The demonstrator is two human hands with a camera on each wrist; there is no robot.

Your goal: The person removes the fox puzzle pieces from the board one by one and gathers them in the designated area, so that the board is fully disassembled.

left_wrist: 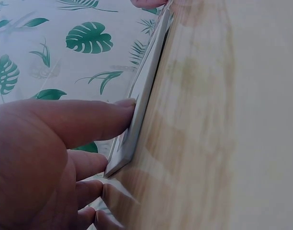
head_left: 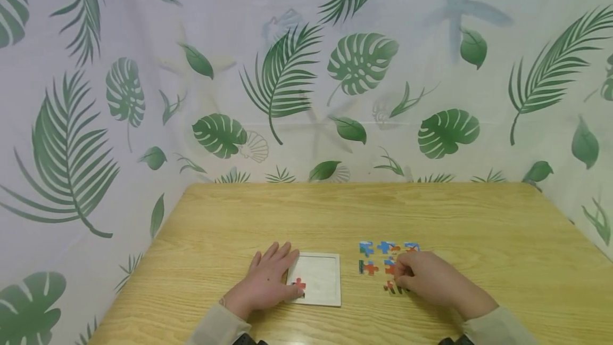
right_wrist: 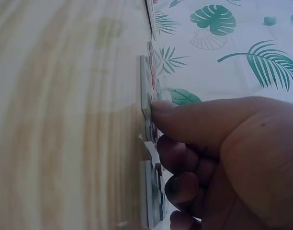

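Observation:
My left hand (head_left: 268, 282) lies along the left side of a pale, shallow puzzle tray (head_left: 325, 289), fingers stretched out. Its thumb (left_wrist: 106, 120) presses at the tray's near left corner, beside a red puzzle piece (head_left: 299, 283) that lies inside the tray and is partly covered. To the right of the tray, my right hand (head_left: 428, 276) bends over a group of loose pieces. Its curled fingers and thumb (right_wrist: 173, 115) pinch at a puzzle piece (head_left: 390, 287) with red and dark colours in the nearest row; the hand hides part of that piece.
Several other loose pieces lie in rows on the wooden table (head_left: 230, 217), among them a blue one (head_left: 366, 248) and a red one (head_left: 370, 268). One more blue piece (head_left: 412, 246) is just beyond my right hand. A leaf-patterned curtain (head_left: 297, 158) stands behind the table.

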